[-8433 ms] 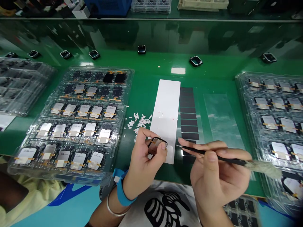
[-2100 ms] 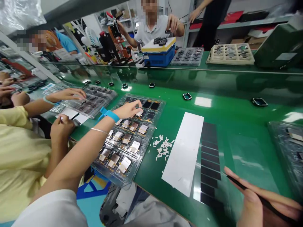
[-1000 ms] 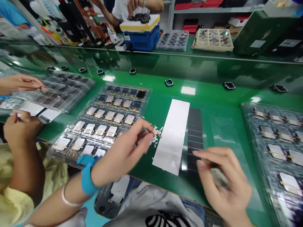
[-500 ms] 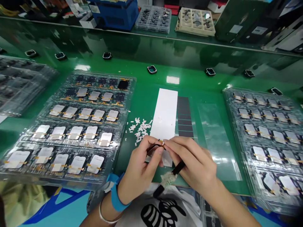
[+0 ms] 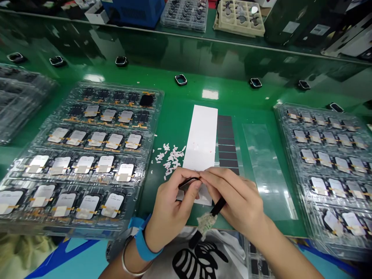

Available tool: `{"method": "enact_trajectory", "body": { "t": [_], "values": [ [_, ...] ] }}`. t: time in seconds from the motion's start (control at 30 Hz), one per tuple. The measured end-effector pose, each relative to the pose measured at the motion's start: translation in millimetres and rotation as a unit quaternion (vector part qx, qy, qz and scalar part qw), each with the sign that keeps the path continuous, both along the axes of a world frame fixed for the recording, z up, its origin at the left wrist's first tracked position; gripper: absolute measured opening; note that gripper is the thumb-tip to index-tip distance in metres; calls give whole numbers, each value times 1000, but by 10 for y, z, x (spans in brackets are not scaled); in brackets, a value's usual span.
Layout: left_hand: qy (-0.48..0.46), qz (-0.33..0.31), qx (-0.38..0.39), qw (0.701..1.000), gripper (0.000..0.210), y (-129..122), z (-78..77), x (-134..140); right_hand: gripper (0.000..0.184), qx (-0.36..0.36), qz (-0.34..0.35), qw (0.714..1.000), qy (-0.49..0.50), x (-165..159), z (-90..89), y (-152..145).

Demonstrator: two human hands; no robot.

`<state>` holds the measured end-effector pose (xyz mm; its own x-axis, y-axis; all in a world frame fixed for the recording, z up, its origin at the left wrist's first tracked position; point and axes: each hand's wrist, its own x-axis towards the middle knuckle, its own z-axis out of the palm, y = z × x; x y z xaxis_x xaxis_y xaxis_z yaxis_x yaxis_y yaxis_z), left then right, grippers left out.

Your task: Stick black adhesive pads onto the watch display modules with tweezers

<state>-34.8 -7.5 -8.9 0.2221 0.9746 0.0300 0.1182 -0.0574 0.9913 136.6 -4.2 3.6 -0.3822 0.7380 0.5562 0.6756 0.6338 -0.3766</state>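
My left hand point(image 5: 171, 205), with a blue band at the wrist, is closed around a small watch screen point(image 5: 186, 183), dark and thin, tilted between thumb and fingers. Most of it is covered by the fingers. My right hand point(image 5: 240, 197) meets it at its right end, thumb and forefinger pinched together there. Whatever tiny piece lies between those fingertips is hidden. A black stick-like tool point(image 5: 219, 205), wrapped midway with pale tape, rests in my right palm and points down toward my body. Under both hands lies a white sheet point(image 5: 203, 131).
Small white scraps point(image 5: 171, 157) lie left of the sheet, dark strips point(image 5: 226, 130) on its right. A clear film point(image 5: 267, 162) is further right. Clear trays of watch screens flank me: left tray point(image 5: 155, 120), right tray point(image 5: 291, 159). Several watch cases, one centred point(image 5: 181, 80), line the back.
The view has shifted slightly, so the trays and watch cases sit a little differently. In my left hand the watch screen has tilted flatter, and the orange ribbon seen before is now mostly hidden.
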Motion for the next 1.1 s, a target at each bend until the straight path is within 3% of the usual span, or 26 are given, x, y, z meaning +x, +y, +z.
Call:
{"method": "enact_trajectory", "body": {
  "t": [0.13,0.3,0.37,0.53,0.67,0.77,0.87,0.97,1.03,1.1],
  "values": [
    [41,4,25,999,5,11,6,-8,19,-16,-8,1000,-9,-27,57,49],
    [-6,41,-13,999,4,-34,-10,3,9,-216,-30,969,118,-38,199,321],
    [-45,76,-28,996,6,-47,-15,9,12,-266,-56,955,120,-55,199,473],
    [-113,155,-38,981,12,-40,7,18,12,-300,-66,951,23,-88,64,656],
    [-145,149,-60,976,14,-36,29,20,21,-316,-61,942,99,-33,35,596],
    [-155,90,-65,982,13,-38,24,24,10,-372,-56,902,212,-10,77,519],
    [-152,17,-74,985,12,-41,13,28,27,-482,22,820,307,-37,110,442],
    [-141,-9,-68,988,10,-41,5,31,35,-543,85,751,366,-67,118,380],
    [-135,-7,-60,989,9,-38,0,30,33,-548,107,737,381,-64,114,352],
    [-124,3,-55,991,8,-35,-7,29,27,-541,119,741,379,-45,108,335]
  ]
}}
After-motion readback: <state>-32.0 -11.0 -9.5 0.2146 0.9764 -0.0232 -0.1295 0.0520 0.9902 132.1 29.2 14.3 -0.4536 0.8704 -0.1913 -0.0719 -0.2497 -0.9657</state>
